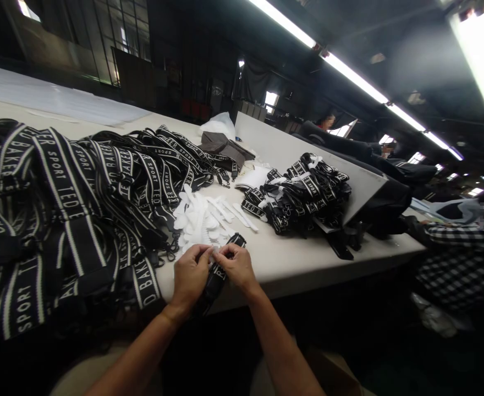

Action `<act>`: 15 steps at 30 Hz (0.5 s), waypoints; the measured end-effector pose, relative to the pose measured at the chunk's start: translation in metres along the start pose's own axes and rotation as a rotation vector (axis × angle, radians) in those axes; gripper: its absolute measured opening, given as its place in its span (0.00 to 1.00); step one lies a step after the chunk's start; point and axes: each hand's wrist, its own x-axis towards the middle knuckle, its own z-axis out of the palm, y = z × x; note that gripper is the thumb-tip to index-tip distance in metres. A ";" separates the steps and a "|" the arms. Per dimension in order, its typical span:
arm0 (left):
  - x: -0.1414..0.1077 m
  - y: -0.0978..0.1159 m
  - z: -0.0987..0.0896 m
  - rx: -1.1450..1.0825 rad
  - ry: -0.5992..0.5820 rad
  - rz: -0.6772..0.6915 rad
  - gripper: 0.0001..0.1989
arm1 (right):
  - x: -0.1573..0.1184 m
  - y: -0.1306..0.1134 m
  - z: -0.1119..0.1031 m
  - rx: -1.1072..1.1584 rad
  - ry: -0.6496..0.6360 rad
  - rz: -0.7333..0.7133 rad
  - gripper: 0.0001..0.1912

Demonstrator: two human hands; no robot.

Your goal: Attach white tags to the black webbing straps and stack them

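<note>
Dim workshop, lit tubes (353,77) in slanting rows overhead, dark clutter at back. Pale table (283,256) across the middle of the view, with a white sheet (60,99) over its far left part.

At near table edge, between two bare hands: rolled strap (218,275), black with white lettering, lying aslant. Left hand (190,275) against its left side, fingers narrow, pinched toward the top. Right hand (237,267) on the opposite side, fingers bent over it, thumb near left fingertips. Both grips closed on the roll. Small white piece (214,249) at the meeting fingertips; cannot tell which hand pinches it.

Just beyond hands: loose heap of white strips (203,220). To the left, large pile of lettered straps (71,187), metal clips along its near-right fringe. To the right, cluster of bundled straps (303,192) with white bands, before a leaning white board (275,132). Farther back, brown pouch (221,146) near a translucent bag (218,125). Far right, co-worker in checked sleeves (452,264).
</note>
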 end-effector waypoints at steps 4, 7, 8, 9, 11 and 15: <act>-0.006 -0.002 0.003 0.139 0.051 0.237 0.10 | 0.000 -0.008 0.003 -0.217 0.043 -0.010 0.11; -0.007 -0.005 0.004 0.208 0.027 0.333 0.11 | -0.002 -0.010 0.005 -0.273 0.070 -0.018 0.09; -0.006 -0.005 0.003 0.228 0.010 0.359 0.12 | -0.003 -0.009 0.005 -0.264 0.080 -0.026 0.09; -0.006 -0.005 0.002 0.246 -0.008 0.385 0.12 | -0.005 -0.007 0.005 -0.240 0.089 -0.035 0.09; -0.005 -0.003 -0.001 0.263 -0.046 0.427 0.12 | -0.006 -0.001 0.005 -0.148 0.097 -0.045 0.08; -0.004 0.002 -0.007 0.247 -0.075 0.401 0.13 | -0.008 0.010 0.002 0.065 0.047 -0.073 0.08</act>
